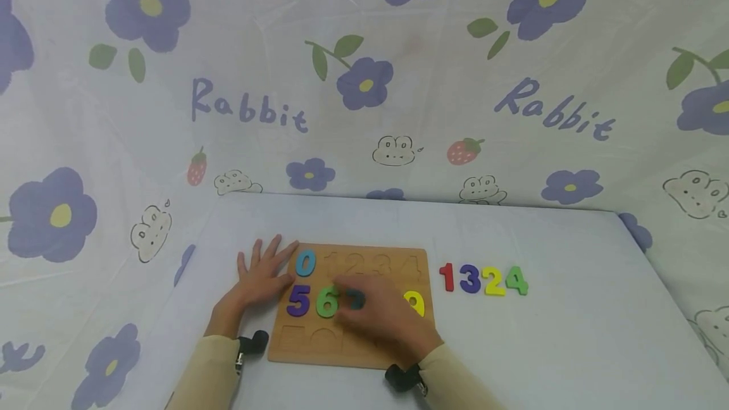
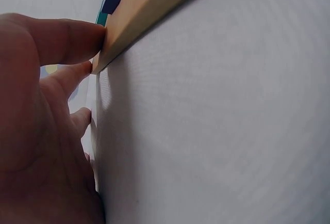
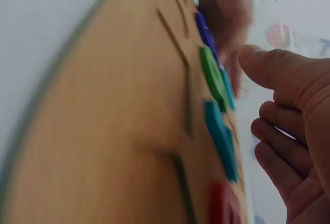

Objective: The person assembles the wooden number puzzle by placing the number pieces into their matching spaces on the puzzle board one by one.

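Note:
A wooden number puzzle board [image 1: 319, 359] lies flat on the table. My left hand [image 1: 259, 280] rests at its left edge, fingers spread, thumb and forefinger touching the rim. Over the middle row hovers my right hand [image 1: 381, 309], blurred; the right wrist view shows its fingers loosely bent with nothing between them. In the board sit a blue 0 [image 1: 305, 263], a purple 5 [image 1: 299, 301], a green 6 [image 1: 327, 302], a teal 7 [image 1: 355, 299] and a yellow 9 [image 1: 416, 302]. A red piece [image 3: 219, 203], hidden by the hand in the head view, shows beside the 7.
Right of the board, a red 1 [image 1: 447, 277], purple 3 [image 1: 470, 279], yellow 2 [image 1: 493, 281] and green 4 [image 1: 517, 281] lie in a row on the white table [image 1: 569, 334]. A flower-printed cloth [image 1: 433, 106] hangs behind the table.

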`<state>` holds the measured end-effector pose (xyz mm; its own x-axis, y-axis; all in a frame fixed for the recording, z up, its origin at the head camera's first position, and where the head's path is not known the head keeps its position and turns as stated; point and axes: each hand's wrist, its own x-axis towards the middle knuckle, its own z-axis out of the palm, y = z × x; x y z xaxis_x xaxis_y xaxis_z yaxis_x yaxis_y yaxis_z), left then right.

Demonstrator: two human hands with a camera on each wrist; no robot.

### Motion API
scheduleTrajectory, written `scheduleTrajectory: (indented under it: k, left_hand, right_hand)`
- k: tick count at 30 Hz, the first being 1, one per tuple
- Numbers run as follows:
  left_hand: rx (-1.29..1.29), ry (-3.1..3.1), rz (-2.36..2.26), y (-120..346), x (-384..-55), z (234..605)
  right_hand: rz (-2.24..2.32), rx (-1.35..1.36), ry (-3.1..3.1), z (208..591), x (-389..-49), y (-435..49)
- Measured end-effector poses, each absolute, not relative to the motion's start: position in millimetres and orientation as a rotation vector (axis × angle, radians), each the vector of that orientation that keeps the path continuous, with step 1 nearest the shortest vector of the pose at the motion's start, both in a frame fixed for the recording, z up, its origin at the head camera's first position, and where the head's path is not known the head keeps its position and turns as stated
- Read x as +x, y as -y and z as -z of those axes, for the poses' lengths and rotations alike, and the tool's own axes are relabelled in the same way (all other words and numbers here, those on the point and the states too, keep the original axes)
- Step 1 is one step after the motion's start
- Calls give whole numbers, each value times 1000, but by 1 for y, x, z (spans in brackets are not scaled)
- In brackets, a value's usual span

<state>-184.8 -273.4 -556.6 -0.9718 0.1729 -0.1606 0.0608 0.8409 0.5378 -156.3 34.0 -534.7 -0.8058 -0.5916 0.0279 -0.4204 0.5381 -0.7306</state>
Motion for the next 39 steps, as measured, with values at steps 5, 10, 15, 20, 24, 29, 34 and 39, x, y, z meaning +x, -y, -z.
scheduleTrajectory:
  k: [5,10,15,20,24,29,34,39]
  left_hand:
    - [190,-2825,-816,274,-184,559]
    - [195,-2825,-810,275,-184,558]
    - [191,-2835,-806,275,-184,559]
    - [204,-2845,-840,275,-184,562]
    - [209,-2843,-851,276,-184,562]
    - [206,-2849,-840,275,-184,563]
    - [190,-2839,-819,274,-184,558]
    - [208,-2852,-832,275,-183,559]
  right_hand:
    - [1136,-801,-2589,518,-158,-74]
    - [1105,-801,-2713,507,-161,-126]
    - [1017,-740,-2840,507,-162,-179]
    - [979,-671,-2910,508,-162,-229]
    - [903,-609,-2974,505,-163,-264]
    - [846,-576,-3026,505,-165,-300]
    - [827,-546,-3028,507,-169,-325]
    - [793,-487,-2983,509,-173,-337]
